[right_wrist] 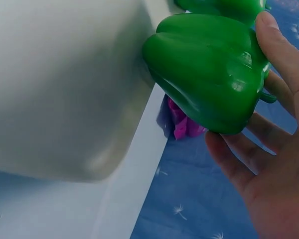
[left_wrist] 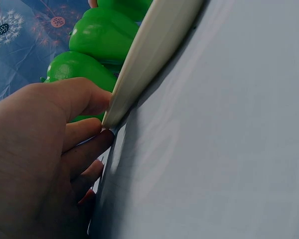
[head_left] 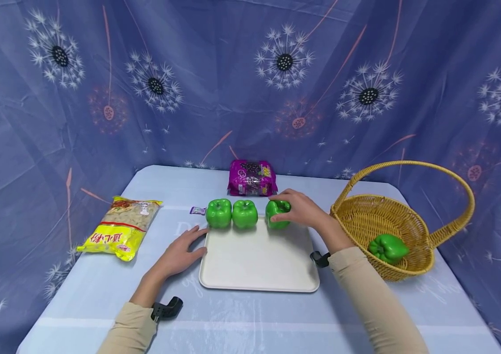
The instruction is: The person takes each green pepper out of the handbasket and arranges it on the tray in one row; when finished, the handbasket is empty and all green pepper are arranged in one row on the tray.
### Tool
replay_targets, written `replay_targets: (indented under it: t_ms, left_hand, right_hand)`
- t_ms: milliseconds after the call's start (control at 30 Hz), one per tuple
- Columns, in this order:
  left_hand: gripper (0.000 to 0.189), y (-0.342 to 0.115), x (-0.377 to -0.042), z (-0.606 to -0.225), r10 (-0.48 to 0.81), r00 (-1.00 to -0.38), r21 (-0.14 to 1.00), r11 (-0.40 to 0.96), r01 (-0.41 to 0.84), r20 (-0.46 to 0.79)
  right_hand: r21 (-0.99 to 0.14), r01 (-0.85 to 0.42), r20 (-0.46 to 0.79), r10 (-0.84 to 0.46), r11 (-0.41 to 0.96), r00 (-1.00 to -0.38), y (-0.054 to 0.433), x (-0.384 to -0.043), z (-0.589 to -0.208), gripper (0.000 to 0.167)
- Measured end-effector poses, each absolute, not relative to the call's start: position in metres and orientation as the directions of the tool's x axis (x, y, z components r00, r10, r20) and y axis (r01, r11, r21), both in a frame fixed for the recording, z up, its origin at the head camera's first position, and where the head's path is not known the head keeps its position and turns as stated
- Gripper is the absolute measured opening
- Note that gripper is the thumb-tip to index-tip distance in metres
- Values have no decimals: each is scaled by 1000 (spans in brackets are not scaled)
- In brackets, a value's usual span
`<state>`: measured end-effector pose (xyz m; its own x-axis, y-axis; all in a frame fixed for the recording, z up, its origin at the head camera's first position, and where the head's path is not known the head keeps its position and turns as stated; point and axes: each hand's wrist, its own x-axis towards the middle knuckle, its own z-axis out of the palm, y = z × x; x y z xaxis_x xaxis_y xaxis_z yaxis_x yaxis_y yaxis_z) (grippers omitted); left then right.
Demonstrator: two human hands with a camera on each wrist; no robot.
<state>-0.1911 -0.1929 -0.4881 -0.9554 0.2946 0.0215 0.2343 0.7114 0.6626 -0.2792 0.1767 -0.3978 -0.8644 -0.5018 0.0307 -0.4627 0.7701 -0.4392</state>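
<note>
"Green pepper point(right_wrist: 209, 69): where is it, and why is it gripped that way?"

"Nearest first. The left hand point(head_left: 184, 253) touches the left edge of the white tray point(head_left: 259, 265), its thumb and fingers apart and clamped on nothing; it probably steadies the tray. Farther off, the right hand point(head_left: 301, 209) holds the green pepper upright at the tray's far right. Thumb and fingers are clamped on its sides, stem toward the palm, perhaps because a hold from above leaves the base free."

"Does that base touch the tray?"

"The pictures do not settle it."

"And the containers?"

"Along the tray's far left stand a left pepper point(head_left: 219, 213) and a middle pepper point(head_left: 245, 214), just beside each other, stems up; a gap separates them from the held one. On the right, the wicker basket point(head_left: 383, 200) contains one loose pepper point(head_left: 388, 249), lying on its side."

"Farther back?"

"A yellow bag point(head_left: 122, 228) lies on the left, and a small purple packet point(head_left: 198, 210) just left of the peppers. Beyond the tray sits a purple package point(head_left: 252, 178); whether its dark pieces are contents or print, nobody can tell. Behind it hangs the blue curtain point(head_left: 215, 73)."
</note>
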Motion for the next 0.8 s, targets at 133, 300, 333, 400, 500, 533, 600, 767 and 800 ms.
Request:
replay_targets:
  t_ms: [133,300,333,400,500,533,600,767,800]
  left_hand:
    - [55,-193,-191,-489,289,-957,668,709,226,18]
    - [55,-193,-191,-488,283,-959,666,714,217,9]
    - [55,-193,-191,-488,282,-959,665,715,215,7]
    - [55,-193,-192,-488,284,-959,665,714,219,10]
    - [55,-193,-192,-488,292,-956,663,712,232,22]
    - [55,-193,-193,-488,295,-955,662,711,239,27]
    - [55,-193,-193,-488,299,-953,662,708,247,36]
    - [55,-194,-193,-490,305,-952,663,704,254,41]
    - [55,-194,-193,-490,304,-952,665,703,253,40]
  right_hand:
    - [-437,-464,25,-505,771,-863,172,-281,-400,70]
    - [-420,-470,16,-512,776,-859,169,-282,-403,77]
    - [-417,-475,11,-519,775,-855,168,-282,-403,78]
    - [-412,-479,-5,-528,775,-849,168,-281,-403,81]
    - [-419,-484,-20,-541,768,-841,169,-279,-402,80]
    - [-425,-485,-24,-545,764,-838,169,-278,-402,79]
    - [-434,-486,-34,-553,759,-832,170,-277,-401,79]
    - [-430,-499,-36,-567,752,-823,168,-276,-400,82]
    - [-429,-502,-29,-567,751,-823,167,-276,-401,83]
